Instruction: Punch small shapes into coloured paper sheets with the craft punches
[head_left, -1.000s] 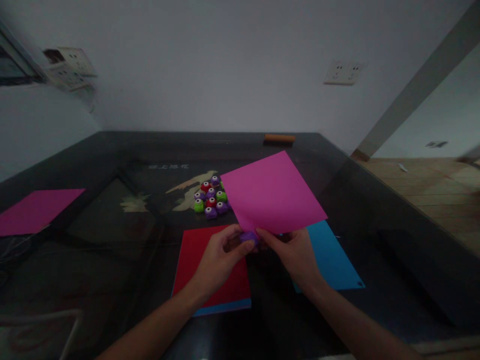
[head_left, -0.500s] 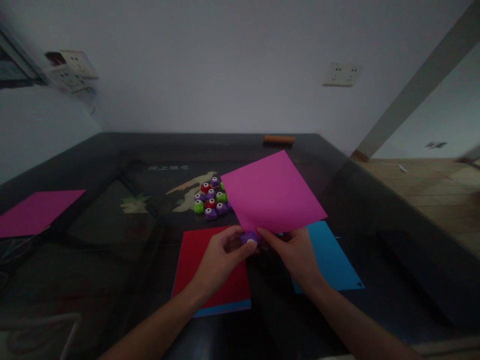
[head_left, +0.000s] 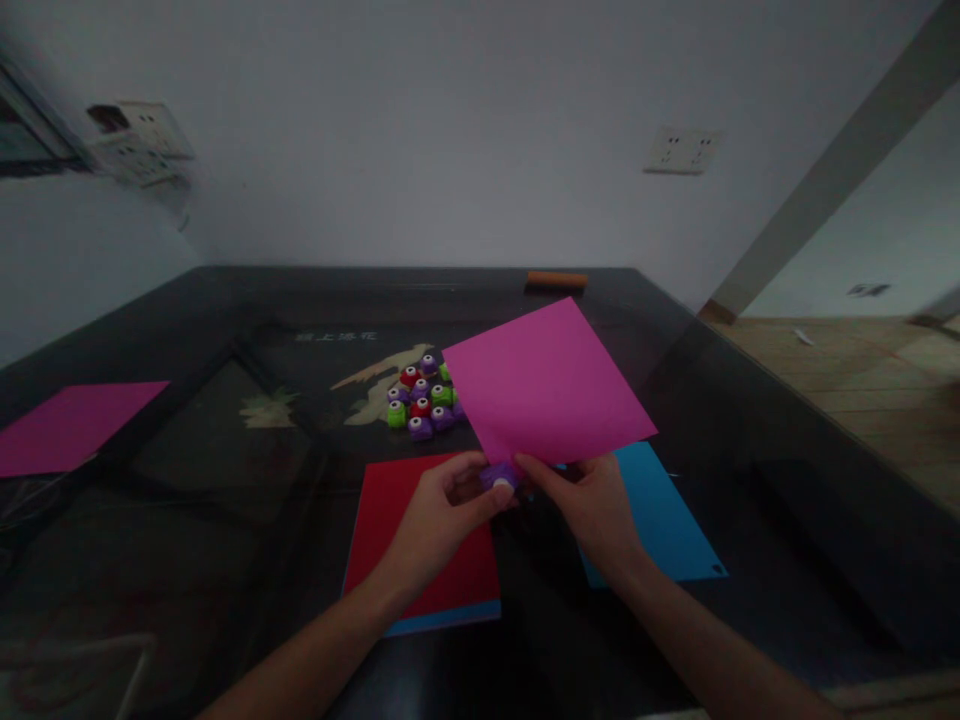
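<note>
My left hand [head_left: 450, 500] is closed round a small purple craft punch [head_left: 496, 476] with a white eye-like button, its thumb on the button. A corner of a pink paper sheet [head_left: 551, 385] sits at the punch, and my right hand [head_left: 589, 500] pinches the sheet there. The rest of the sheet slants up and away above the table. Whether the corner lies inside the punch's slot is hidden by my fingers. Below my left hand lies a stack of paper with a red sheet [head_left: 375, 530] on top. Under my right hand lies a blue sheet [head_left: 667, 515] with a small dark hole in its lower right corner.
Several purple, red and green punches [head_left: 420, 408] are grouped beyond my left hand, partly behind the raised sheet. Another pink sheet [head_left: 79, 425] lies at the left. A brown-orange stick-like object [head_left: 557, 280] rests by the wall on the dark glossy table [head_left: 300, 560].
My hands, the purple punch and the pink sheet hold almost the same place. The sheet's far corner has tipped up very slightly.
</note>
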